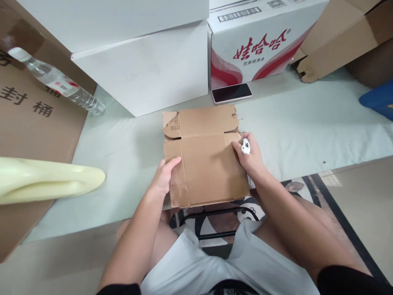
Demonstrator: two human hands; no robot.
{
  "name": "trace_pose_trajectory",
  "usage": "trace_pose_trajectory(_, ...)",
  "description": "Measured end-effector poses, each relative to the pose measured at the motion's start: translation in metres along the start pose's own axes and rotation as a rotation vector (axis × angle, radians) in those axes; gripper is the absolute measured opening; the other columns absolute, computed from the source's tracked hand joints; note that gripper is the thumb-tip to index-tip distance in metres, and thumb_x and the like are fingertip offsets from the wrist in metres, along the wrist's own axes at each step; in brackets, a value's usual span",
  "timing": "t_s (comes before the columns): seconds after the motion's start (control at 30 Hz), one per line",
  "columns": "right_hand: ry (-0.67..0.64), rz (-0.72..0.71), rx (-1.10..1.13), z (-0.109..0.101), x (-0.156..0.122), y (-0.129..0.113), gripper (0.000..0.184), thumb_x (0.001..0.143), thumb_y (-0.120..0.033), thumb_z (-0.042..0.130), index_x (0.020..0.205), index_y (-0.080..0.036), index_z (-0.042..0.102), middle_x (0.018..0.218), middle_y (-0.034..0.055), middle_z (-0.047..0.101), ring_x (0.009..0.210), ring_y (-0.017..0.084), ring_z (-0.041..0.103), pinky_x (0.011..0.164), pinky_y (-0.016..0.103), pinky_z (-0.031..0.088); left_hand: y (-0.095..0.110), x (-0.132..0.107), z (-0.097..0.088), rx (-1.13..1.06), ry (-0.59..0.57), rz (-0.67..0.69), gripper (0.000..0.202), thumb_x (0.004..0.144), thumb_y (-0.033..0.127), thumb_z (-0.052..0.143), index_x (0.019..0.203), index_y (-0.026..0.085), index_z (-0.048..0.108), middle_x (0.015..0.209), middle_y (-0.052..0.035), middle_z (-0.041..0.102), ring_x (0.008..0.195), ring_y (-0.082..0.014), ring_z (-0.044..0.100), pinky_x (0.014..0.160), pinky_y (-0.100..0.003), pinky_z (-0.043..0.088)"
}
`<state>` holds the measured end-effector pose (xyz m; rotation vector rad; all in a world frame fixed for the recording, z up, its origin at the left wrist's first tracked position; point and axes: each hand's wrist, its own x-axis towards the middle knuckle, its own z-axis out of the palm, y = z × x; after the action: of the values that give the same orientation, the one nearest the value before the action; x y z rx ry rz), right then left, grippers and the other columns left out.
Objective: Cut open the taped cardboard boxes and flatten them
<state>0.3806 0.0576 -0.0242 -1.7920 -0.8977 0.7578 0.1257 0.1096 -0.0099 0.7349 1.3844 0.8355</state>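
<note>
Where the cloth [123, 143] runs out at left, big box [18, 131] takes up the end. Yellow thing [52, 180], cut off by the view, juts in with its rounded tip over the cloth. Bottle [67, 84] beyond it. White box [159, 73] walls off the far side; open cloth between yellow thing and left hand [164, 174], so fair elbow room there.

Left hand pinches the left side of the carton [208, 168]: thumb on top, fingers mostly hidden. Carton lies at centre, looks folded flat, flap end pointing away, near edge about at the cloth's front edge. Step in hand, by my judgement: steadying the board from both sides. Next move calls for even grips, since support looks thin at the near side.

Phone [231, 93] lies just past the carton's far end, beside printed box [260, 45]; tight there. Right hand [252, 157] pinches the right side, thumb on top, white tool [246, 146] tucked in the same grasp; regripping calls for minding it. Farther right, open cloth, then brown box [334, 53] and blue thing [379, 100].
</note>
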Motion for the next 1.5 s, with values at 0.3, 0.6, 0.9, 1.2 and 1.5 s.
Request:
trace_pose_trajectory(0.3, 0.009, -0.014, 0.013, 0.0005, -0.0002, -0.0006, 0.021, 0.079, -0.036, 0.061, 0.085, -0.026, 0.044, 0.071, -0.0042, 0.048, 0.066, 0.016, 0.043, 0.06, 0.031, 0.032, -0.0029, 0.0011, -0.0018, 0.006, -0.004, 0.003, 0.043, 0.058, 0.037, 0.086, 0.095, 0.018, 0.073, 0.1, -0.0134, 0.078, 0.1, -0.0351, 0.074, 0.086, -0.045, 0.059)
trace_pose_trajectory(0.6, 0.0, 0.017, 0.01, 0.0001, -0.0003, -0.0008, 0.023, 0.079, -0.037, 0.062, 0.086, -0.026, 0.043, 0.071, -0.0046, 0.048, 0.066, 0.016, 0.043, 0.06, 0.032, 0.032, -0.0028, -0.0002, -0.0008, -0.007, 0.003, -0.002, 0.044, 0.057, 0.037, 0.086, 0.094, 0.018, 0.073, 0.099, -0.0134, 0.078, 0.1, -0.036, 0.074, 0.087, -0.046, 0.059)
trace_pose_trajectory(0.9, 0.001, 0.038, -0.009, 0.0007, -0.0018, -0.0057, 0.022, 0.08, -0.035, 0.061, 0.086, -0.026, 0.043, 0.071, -0.0046, 0.045, 0.066, 0.016, 0.042, 0.061, 0.031, 0.031, -0.0018, -0.0001, 0.0003, -0.005, 0.026, 0.008, 0.043, 0.057, 0.036, 0.086, 0.093, 0.018, 0.073, 0.098, -0.0122, 0.079, 0.096, -0.0337, 0.075, 0.086, -0.044, 0.06)
trace_pose_trajectory(1.2, 0.011, 0.02, -0.029, 0.0021, -0.0007, -0.0009, 0.023, 0.081, -0.036, 0.061, 0.087, -0.026, 0.042, 0.071, -0.0054, 0.042, 0.066, 0.016, 0.041, 0.062, 0.031, 0.033, -0.001, -0.0012, 0.0024, -0.019, 0.032, 0.023, 0.039, 0.056, 0.035, 0.086, 0.089, 0.018, 0.072, 0.092, -0.0113, 0.078, 0.092, -0.0333, 0.075, 0.084, -0.044, 0.061)
trace_pose_trajectory(1.5, 0.021, -0.03, -0.03, 0.0031, -0.0008, 0.0019, 0.023, 0.081, -0.037, 0.061, 0.087, -0.026, 0.042, 0.071, -0.0046, 0.043, 0.066, 0.016, 0.042, 0.062, 0.032, 0.034, -0.0015, -0.0004, 0.0035, -0.006, 0.092, 0.027, 0.042, 0.052, 0.036, 0.087, 0.086, 0.018, 0.072, 0.092, -0.0113, 0.078, 0.094, -0.0343, 0.075, 0.083, -0.045, 0.06)
